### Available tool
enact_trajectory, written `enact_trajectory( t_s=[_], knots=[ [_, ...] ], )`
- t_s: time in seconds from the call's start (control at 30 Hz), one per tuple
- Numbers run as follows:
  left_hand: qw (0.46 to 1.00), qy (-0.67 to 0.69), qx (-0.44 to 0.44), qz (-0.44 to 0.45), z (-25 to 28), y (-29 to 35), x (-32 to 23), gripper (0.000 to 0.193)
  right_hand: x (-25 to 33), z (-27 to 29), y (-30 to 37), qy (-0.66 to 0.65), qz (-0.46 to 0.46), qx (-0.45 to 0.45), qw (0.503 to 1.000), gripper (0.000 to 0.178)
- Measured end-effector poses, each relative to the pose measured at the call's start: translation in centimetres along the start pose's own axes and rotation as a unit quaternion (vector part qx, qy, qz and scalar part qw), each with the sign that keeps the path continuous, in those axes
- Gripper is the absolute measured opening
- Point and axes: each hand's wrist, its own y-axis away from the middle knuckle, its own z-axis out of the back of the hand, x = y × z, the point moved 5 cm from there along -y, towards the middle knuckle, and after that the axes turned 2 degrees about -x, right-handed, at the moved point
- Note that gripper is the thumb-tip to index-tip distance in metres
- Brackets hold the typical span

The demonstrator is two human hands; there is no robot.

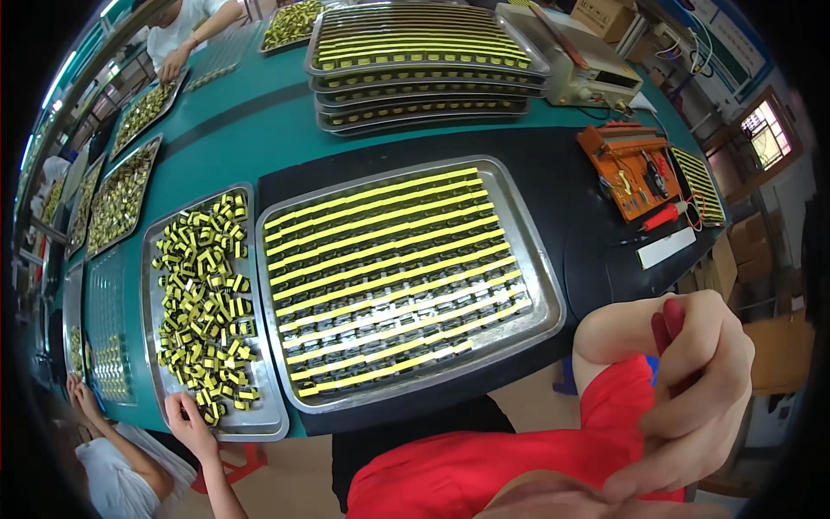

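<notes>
Head view: small black-and-yellow parts fill two metal trays side by side.
Loose parts (203, 298): jumbled in the narrow tray (270, 422), left of the wide one; each looks light, stiff and compact, easy for two fingertips to lift.
Rowed parts (393, 272): packed close in near-straight lines across the wide tray (543, 298), which lies on the black mat (562, 190); neighbours are probably easily knocked askew.
Yellow faces: flat and smooth-looking, perhaps slightly slippery; a pinch across two opposite sides seems the surest hold.
Dark bodies: likely hard and somewhat brittle, so a soft grip and a gentle set-down suit them better than a drop.
Left hand (185, 417): at the near end of the narrow tray, fingers bent beside the lowest loose parts; whether one is pinched, I cannot tell.
Right hand (711, 381): raised right of the wide tray, fingers curled closed around a dark red tool (664, 330), mostly hidden; its kind cannot be told.
Tray rims: raised metal, likely rigid; a loaded tray probably wants both hands, on opposite edges.
</notes>
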Motion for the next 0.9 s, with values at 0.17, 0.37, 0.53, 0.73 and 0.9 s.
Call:
enact_trajectory(
  t_s=[0.17,0.37,0.53,0.73,0.9],
  knots=[
    [1.0,0.021,-0.01,0.004,0.5,0.7,1.7,0.023,-0.1,0.2,-0.2,0.012,-0.006,0.003,1.0,0.028],
    [0.999,0.039,0.005,0.019,0.1,0.4,1.5,0.02,-0.7,-0.8,-2.0,-0.091,-0.168,0.16,0.968,0.02],
    [0.999,0.036,0.006,0.032,0.2,0.1,0.9,0.021,-1.9,-0.6,-2.7,-0.186,-0.059,0.283,0.939,0.018],
    [0.999,0.016,0.005,0.041,0.4,0.5,2.3,0.022,-2.9,0.0,-2.4,-0.201,-0.096,0.327,0.918,0.016],
    [1.0,0.009,-0.002,0.017,0.3,0.5,4.1,0.023,-3.3,-1.4,-2.1,-0.17,-0.064,0.368,0.912,0.013]
  ],
)
